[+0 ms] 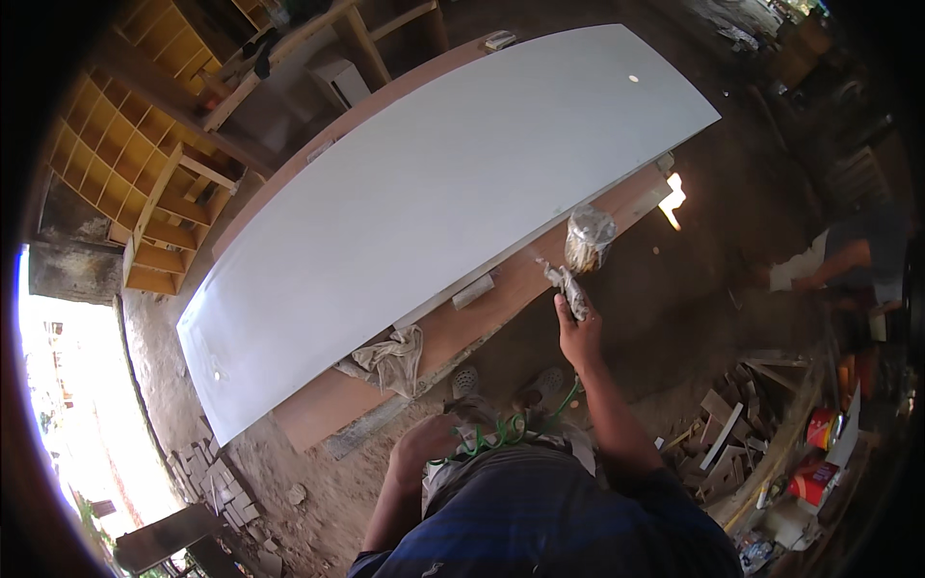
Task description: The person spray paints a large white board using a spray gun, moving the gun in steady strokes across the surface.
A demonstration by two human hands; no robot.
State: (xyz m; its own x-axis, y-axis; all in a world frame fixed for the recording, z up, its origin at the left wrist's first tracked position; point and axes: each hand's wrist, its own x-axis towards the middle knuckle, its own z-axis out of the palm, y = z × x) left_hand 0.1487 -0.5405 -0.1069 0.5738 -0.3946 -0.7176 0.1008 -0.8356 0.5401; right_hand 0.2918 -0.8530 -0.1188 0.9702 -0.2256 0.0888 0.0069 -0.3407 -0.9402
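Note:
My right hand (580,335) is wrapped round a paint-smeared spray gun (570,291), held beside the near edge of a long white panel (443,193). A cup (590,239), cloudy above and stained brown below, sits at the gun's far end. From below my right hand a green coiled air hose (511,429) runs across my waist to my left hand (427,440). That hand is curled at the hose, its fingertips partly hidden. The panel has one curved long side and a glossy left end. A crumpled pale cloth (390,358) lies by its near edge.
The panel rests above a brown board (318,409) that sticks out on both long sides. Yellow-brown wooden frames (159,231) stand at the far left. Wood offcuts (737,424) and red cans (814,480) are at right. Another person's arm (824,265) shows at the right.

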